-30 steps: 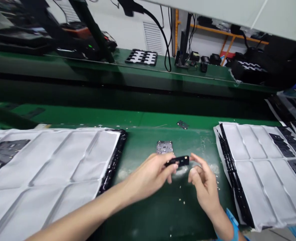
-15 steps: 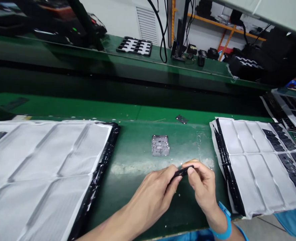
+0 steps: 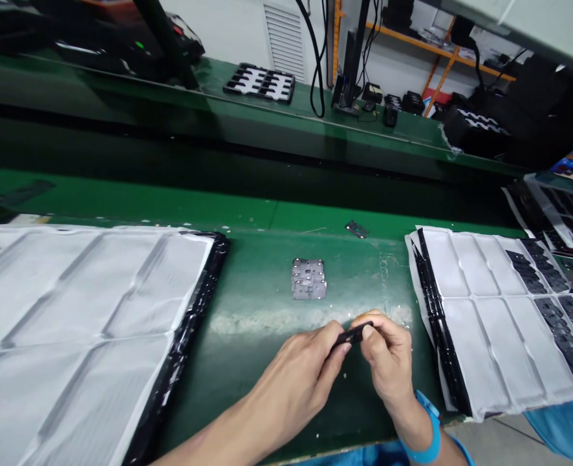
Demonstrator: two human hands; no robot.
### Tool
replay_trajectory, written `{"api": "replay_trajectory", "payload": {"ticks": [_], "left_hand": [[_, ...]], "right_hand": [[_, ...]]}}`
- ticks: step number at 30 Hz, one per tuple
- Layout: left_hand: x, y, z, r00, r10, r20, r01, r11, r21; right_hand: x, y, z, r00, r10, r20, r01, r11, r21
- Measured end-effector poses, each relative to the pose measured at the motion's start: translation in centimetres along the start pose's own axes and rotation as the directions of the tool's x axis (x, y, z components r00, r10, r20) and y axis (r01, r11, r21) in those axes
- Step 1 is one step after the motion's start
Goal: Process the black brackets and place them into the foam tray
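Observation:
Both hands meet over the green bench near its front edge. My left hand [image 3: 302,372] pinches one end of a small flat black part [image 3: 351,334], and my right hand [image 3: 388,362] pinches the other end with thumb and forefinger. A blue band sits on my right wrist. Just beyond the hands lies a small stack of silvery metal plates [image 3: 308,279] on the bench.
A stack of black trays under a white sheet [image 3: 87,310] fills the left. Another white-covered tray stack [image 3: 490,317] with several black parts along its right side lies on the right. A small dark part [image 3: 357,228] lies farther back. Beyond are a conveyor, a black tray [image 3: 260,83] and cables.
My hands have come together and drawn back toward me; my right hand, open a second ago, now grips the black part with the left. The view shifted slightly.

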State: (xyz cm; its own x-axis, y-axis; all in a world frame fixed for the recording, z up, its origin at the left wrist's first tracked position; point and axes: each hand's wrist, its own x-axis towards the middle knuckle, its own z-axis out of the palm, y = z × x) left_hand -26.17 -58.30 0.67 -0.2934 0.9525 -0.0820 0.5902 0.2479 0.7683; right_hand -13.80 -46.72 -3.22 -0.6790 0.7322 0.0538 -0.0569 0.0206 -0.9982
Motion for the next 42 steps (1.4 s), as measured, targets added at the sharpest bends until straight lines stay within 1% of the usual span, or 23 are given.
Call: {"api": "replay_trajectory", "payload": {"ticks": [7,11,14,17,22,28,30,32,34,36,39,42], "left_hand": [[0.2,-0.2,0.0,0.997,-0.048,0.056,0.051,0.998,-0.048],[0.5,-0.3,0.0,0.997,-0.049,0.063,0.054,0.996,-0.076],[0.7,-0.3,0.1,0.995,-0.049,0.081,0.055,0.996,-0.072],[0.9,-0.1,0.4,0.995,-0.058,0.083,0.062,0.997,-0.051],[0.8,0.1,0.4,0.991,-0.073,0.11,0.076,0.997,-0.022],[1.0,-0.1,0.3,0.991,-0.073,0.115,0.078,0.996,-0.044],[1.2,-0.2,0.3,0.99,-0.079,0.119,0.085,0.995,-0.05],[1.3,-0.3,0.3,0.989,-0.087,0.118,0.095,0.994,-0.058],[1.3,-0.3,0.0,0.988,-0.098,0.116,0.108,0.991,-0.084],[1.2,-0.2,-0.4,0.987,-0.101,0.127,0.119,0.982,-0.146],[0.7,-0.2,-0.8,0.987,-0.086,0.136,0.119,0.959,-0.257],[0.3,-0.3,-0.5,0.991,-0.088,0.101,0.116,0.94,-0.321]], "right_hand": [[-0.3,0.3,-0.4,0.999,0.052,0.006,-0.052,0.998,-0.031],[-0.6,0.5,-0.8,0.997,0.077,0.014,-0.077,0.997,-0.005],[-0.5,0.5,-1.2,0.994,0.093,0.052,-0.095,0.995,0.03],[-0.2,0.4,-1.6,0.993,0.091,0.069,-0.095,0.994,0.049],[0.1,0.3,-1.6,0.995,0.08,0.058,-0.082,0.996,0.044],[-0.1,0.6,-1.3,0.997,0.073,0.038,-0.074,0.997,0.03],[-0.2,0.8,-1.5,0.997,0.061,0.053,-0.063,0.997,0.039],[-0.3,0.8,-1.9,0.994,0.054,0.1,-0.058,0.998,0.037],[-0.2,0.7,-2.5,0.983,0.07,0.172,-0.075,0.997,0.02],[-0.1,0.4,-3.0,0.972,0.086,0.217,-0.085,0.996,-0.015],[0.0,0.0,-3.2,0.979,0.066,0.193,-0.046,0.993,-0.108],[-0.1,-0.4,-2.9,0.986,0.013,0.165,0.017,0.984,-0.178]]}}
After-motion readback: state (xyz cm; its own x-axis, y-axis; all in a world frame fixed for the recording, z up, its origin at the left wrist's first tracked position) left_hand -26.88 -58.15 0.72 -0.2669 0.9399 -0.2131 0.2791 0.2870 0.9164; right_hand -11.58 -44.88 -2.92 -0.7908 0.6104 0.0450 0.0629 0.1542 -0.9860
